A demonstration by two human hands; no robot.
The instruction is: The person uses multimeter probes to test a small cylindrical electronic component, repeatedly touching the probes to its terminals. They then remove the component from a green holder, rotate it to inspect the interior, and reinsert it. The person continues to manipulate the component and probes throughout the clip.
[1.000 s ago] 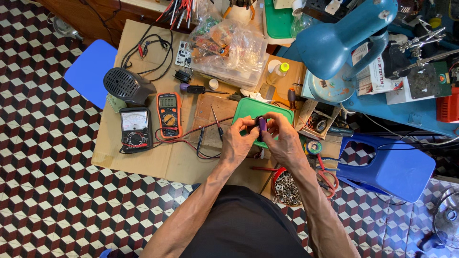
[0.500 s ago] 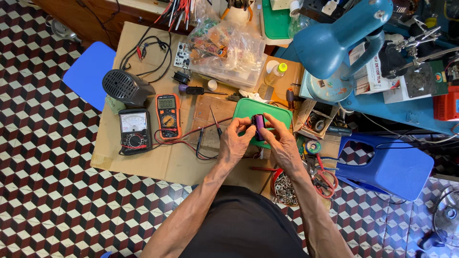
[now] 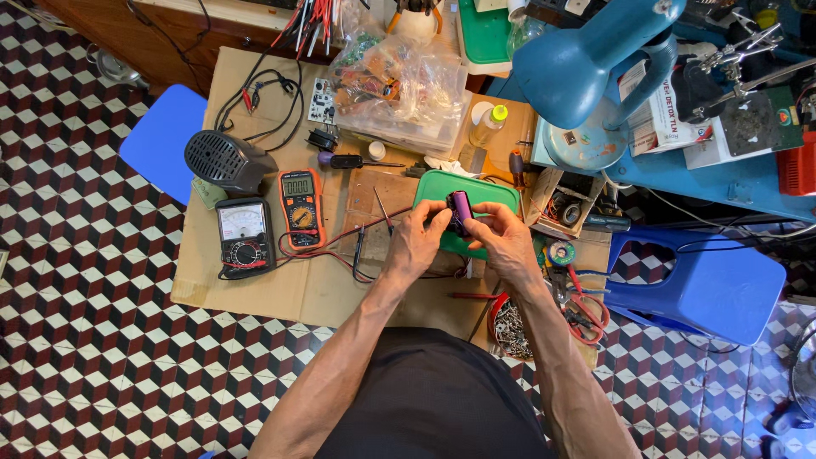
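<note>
both hands, left (image 3: 418, 242) and right (image 3: 503, 240), pinching this purple battery pack (image 3: 460, 210) over the green tray (image 3: 489, 190) below; loose grip and it probably drops.

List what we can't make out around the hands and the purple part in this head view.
- Purple cylindrical part: lower end and what it sits in, hidden by left hand and right hand.
- Green tray: near half covered by both hands.
- Orange multimeter: display too small to read.
- Blue lamp: top cut off by the frame edge.
</note>
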